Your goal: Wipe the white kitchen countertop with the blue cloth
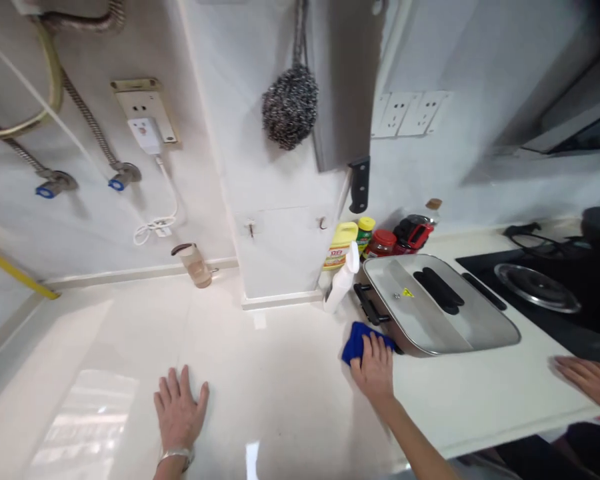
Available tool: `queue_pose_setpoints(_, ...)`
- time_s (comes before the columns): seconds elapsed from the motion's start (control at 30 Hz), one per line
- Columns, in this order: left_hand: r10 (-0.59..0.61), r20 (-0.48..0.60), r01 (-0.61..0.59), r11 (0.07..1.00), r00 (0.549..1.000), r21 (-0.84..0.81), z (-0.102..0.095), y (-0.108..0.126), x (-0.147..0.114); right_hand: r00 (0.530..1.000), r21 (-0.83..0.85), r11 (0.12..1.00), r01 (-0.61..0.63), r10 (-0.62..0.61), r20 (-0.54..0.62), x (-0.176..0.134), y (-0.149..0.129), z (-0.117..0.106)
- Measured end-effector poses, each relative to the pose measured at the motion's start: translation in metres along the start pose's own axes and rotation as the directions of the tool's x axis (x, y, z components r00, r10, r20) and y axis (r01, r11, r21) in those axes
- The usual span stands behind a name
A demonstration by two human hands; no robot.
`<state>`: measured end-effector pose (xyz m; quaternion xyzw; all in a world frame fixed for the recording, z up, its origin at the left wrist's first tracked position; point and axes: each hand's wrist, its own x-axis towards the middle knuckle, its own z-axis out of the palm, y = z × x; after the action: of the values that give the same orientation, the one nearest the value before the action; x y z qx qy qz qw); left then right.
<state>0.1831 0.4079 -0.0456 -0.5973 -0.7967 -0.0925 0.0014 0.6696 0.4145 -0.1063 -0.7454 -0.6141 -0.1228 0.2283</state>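
My left hand [180, 410] lies flat on the white countertop [280, 373], fingers spread, holding nothing; a bracelet sits at its wrist. My right hand [375, 367] presses down on a blue cloth [356, 340] on the counter. The cloth lies right against the black side handle of a rectangular steel lidded pan [475, 327]. A white spray bottle [343, 280] stands just behind the cloth, at the foot of a wall pillar.
Another person's hand [590, 381] rests on the counter edge at far right. A black hob [595, 320] sits behind the pan. A yellow bottle [341, 245] and jars [380, 243] stand by the wall. A cleaver [347, 87] and a steel scrubber [290, 107] hang above. A cup [196, 265] stands at the back left.
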Motion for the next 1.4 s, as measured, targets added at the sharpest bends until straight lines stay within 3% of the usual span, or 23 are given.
queue_pose_setpoints(0.1, 0.009, -0.034, -0.010, 1.000, 0.999, -0.007, 0.004, -0.003, -0.002, 0.991, -0.017, 0.991, 0.135, -0.135, 0.016, -0.036, -0.030, -0.008)
queue_pose_setpoints(0.2, 0.023, -0.065, -0.024, 1.000, 0.998, -0.013, 0.007, -0.005, -0.003, 0.972, -0.023, 0.975, 0.222, -0.219, 0.081, -0.045, -0.058, -0.011)
queue_pose_setpoints(0.5, 0.029, -0.080, -0.030, 0.999, 0.996, -0.017, 0.009, -0.006, -0.005, 0.954, -0.064, 0.989, 0.135, -0.112, 0.280, 0.036, -0.149, 0.007)
queue_pose_setpoints(0.7, 0.015, -0.065, -0.018, 0.999, 0.998, -0.045, 0.010, -0.006, -0.005, 0.900, 0.028, 0.982, 0.188, -0.184, 0.394, 0.062, -0.224, 0.016)
queue_pose_setpoints(0.83, 0.021, -0.086, -0.026, 0.998, 0.996, -0.054, 0.010, -0.006, -0.008, 0.829, 0.184, 0.942, 0.282, -0.336, 0.447, 0.057, -0.282, 0.013)
queue_pose_setpoints(1.0, 0.022, -0.083, -0.025, 0.999, 0.996, -0.034, 0.011, -0.009, -0.008, 0.657, 0.480, 0.794, 0.374, -0.592, 0.467, 0.028, -0.336, -0.002)
queue_pose_setpoints(1.07, 0.019, -0.076, -0.021, 0.999, 0.997, -0.025, 0.010, -0.010, -0.006, 0.623, 0.568, 0.739, 0.362, -0.645, 0.442, 0.020, -0.340, -0.009)
queue_pose_setpoints(1.17, 0.009, -0.058, -0.011, 1.000, 0.998, -0.023, 0.008, -0.010, -0.004, 0.608, 0.644, 0.693, 0.324, -0.674, 0.419, 0.011, -0.325, -0.020)
queue_pose_setpoints(1.27, -0.006, -0.047, 0.005, 1.000, 0.999, -0.019, 0.007, -0.008, 0.000, 0.607, 0.683, 0.667, 0.299, -0.685, 0.403, -0.001, -0.293, -0.034)
queue_pose_setpoints(1.4, 0.017, -0.047, -0.017, 1.000, 0.999, -0.003, 0.002, -0.003, 0.004, 0.648, 0.684, 0.683, 0.256, -0.647, 0.403, -0.030, -0.241, -0.058)
